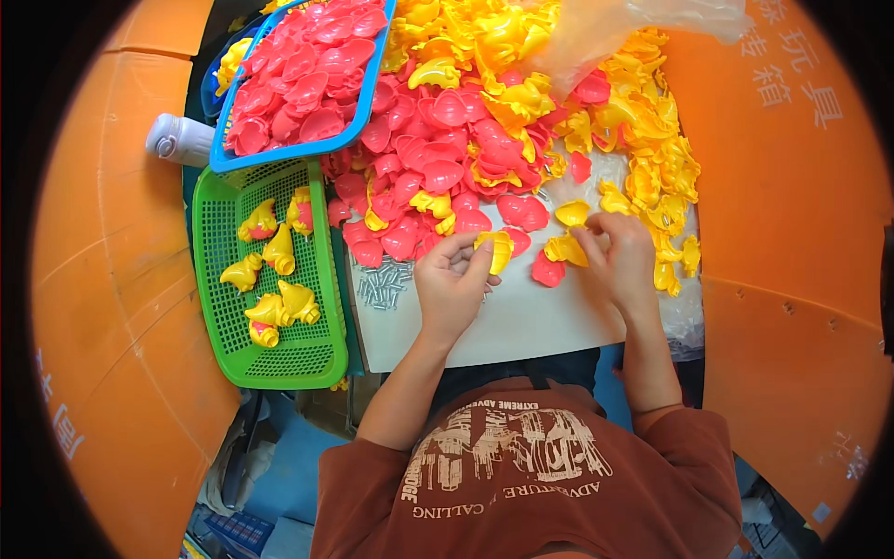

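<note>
Crowding the left hand (453, 284) are metal screws (384, 284) and pink shells (433, 154).

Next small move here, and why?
Probably bring the right hand, with the yellow curved plastic piece it holds, toward the left hand. The left pinches a yellow rounded plastic shell; the two are apart, and yellow-and-red plastic figures lie in the green perforated plastic basket.

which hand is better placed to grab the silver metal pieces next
Probably the left hand: it's nearer the silver metal pieces, though holding a yellow shell; the right hand is farther away.
</note>
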Tool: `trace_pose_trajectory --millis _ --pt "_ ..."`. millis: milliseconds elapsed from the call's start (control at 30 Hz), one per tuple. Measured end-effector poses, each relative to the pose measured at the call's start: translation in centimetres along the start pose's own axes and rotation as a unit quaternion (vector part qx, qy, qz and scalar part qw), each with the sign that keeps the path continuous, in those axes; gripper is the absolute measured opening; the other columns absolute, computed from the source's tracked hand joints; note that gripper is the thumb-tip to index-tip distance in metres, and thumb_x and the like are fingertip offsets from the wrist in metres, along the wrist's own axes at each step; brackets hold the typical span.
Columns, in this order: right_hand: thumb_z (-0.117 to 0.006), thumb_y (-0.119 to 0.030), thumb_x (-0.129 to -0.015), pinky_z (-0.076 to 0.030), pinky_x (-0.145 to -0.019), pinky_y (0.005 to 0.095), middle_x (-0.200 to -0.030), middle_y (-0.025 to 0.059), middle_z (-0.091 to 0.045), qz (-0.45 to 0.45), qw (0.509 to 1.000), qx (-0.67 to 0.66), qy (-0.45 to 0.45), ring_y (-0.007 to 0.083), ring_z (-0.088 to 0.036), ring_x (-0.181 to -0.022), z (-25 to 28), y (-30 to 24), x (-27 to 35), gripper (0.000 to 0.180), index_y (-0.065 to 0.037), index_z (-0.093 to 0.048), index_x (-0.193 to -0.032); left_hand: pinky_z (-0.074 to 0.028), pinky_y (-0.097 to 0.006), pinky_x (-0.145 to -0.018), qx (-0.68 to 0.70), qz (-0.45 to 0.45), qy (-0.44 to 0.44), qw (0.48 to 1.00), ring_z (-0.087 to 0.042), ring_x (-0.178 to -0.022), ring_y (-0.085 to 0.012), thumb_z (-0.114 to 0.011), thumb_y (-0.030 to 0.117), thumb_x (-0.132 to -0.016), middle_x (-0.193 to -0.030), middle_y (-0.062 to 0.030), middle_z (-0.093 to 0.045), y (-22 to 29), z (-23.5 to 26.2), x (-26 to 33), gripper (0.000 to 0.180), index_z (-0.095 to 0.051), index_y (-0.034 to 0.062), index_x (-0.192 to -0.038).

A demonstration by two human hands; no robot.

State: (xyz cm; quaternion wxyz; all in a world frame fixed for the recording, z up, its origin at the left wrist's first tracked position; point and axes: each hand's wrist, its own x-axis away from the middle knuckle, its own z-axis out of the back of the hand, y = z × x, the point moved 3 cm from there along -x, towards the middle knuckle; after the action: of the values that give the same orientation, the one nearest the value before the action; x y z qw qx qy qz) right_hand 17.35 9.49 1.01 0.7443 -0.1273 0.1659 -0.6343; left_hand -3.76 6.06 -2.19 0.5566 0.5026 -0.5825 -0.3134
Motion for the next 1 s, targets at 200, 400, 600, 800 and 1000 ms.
trace_pose_trajectory --millis 200,400,600,800,1000 --pt "-0.069 -0.013 -0.074 -0.046 -0.067 0.0363 -0.083 0.0116 -0.062 0.029 0.984 -0.013 0.176 0.0292 -0.058 -0.076 -0.1 0.0 -0.6 0.013 -0.003 -0.063 -0.080 -0.047 -0.019 -0.049 -0.035 -0.061 0.018 0.997 -0.063 -0.063 -0.0115 -0.060 0.002 -0.084 -0.078 -0.0084 -0.063 1.6 0.2 -1.6 0.020 -0.056 -0.0067 -0.101" --pt "-0.069 -0.008 -0.071 -0.045 -0.069 0.0366 -0.081 0.0099 -0.061 0.098 0.972 -0.006 0.213 0.0285 -0.059 -0.077 -0.3 -1.0 -2.1 0.013 -0.003 -0.063 -0.082 -0.052 -0.022 -0.055 -0.030 -0.044 -0.020 0.998 -0.065 -0.068 -0.0150 -0.055 0.005 -0.088 -0.092 -0.0122 -0.063 0.5 -0.9 -1.3 0.019 -0.053 -0.0030 -0.105" --pt "-0.069 -0.007 -0.070 -0.045 -0.062 0.0340 -0.071 0.0095 -0.059 0.193 0.955 -0.179 0.139 0.0259 -0.057 -0.068 -0.6 -6.0 0.2 0.013 -0.004 -0.063 -0.081 -0.056 -0.028 -0.060 0.225 0.089 -0.087 0.966 -0.065 -0.078 -0.0184 -0.045 0.017 -0.095 -0.097 -0.0107 -0.060 0.0 -2.7 -0.9 0.024 -0.047 0.0008 -0.113" --pt "-0.068 -0.010 -0.075 -0.046 -0.061 0.0299 -0.084 0.0132 -0.061 0.064 0.926 -0.372 0.010 0.0222 -0.060 -0.070 -0.9 -3.3 -0.4 0.024 0.001 -0.062 -0.096 -0.055 -0.030 -0.059 0.145 0.057 -0.106 0.982 -0.063 -0.071 -0.0181 -0.048 0.016 -0.094 -0.092 -0.0111 -0.060 -0.5 -3.0 0.2 0.019 -0.045 0.0035 -0.108" --pt "-0.069 -0.011 -0.072 -0.047 -0.069 0.0367 -0.085 0.0138 -0.062 0.011 0.994 0.089 0.068 0.0269 -0.059 -0.080 1.7 3.6 -1.1 0.021 0.000 -0.063 -0.089 -0.049 -0.025 -0.049 0.099 0.064 -0.092 0.989 -0.059 -0.058 -0.0151 -0.049 0.016 -0.094 -0.087 -0.0096 -0.060 -0.9 -1.8 0.2 0.023 -0.047 0.0046 -0.114"
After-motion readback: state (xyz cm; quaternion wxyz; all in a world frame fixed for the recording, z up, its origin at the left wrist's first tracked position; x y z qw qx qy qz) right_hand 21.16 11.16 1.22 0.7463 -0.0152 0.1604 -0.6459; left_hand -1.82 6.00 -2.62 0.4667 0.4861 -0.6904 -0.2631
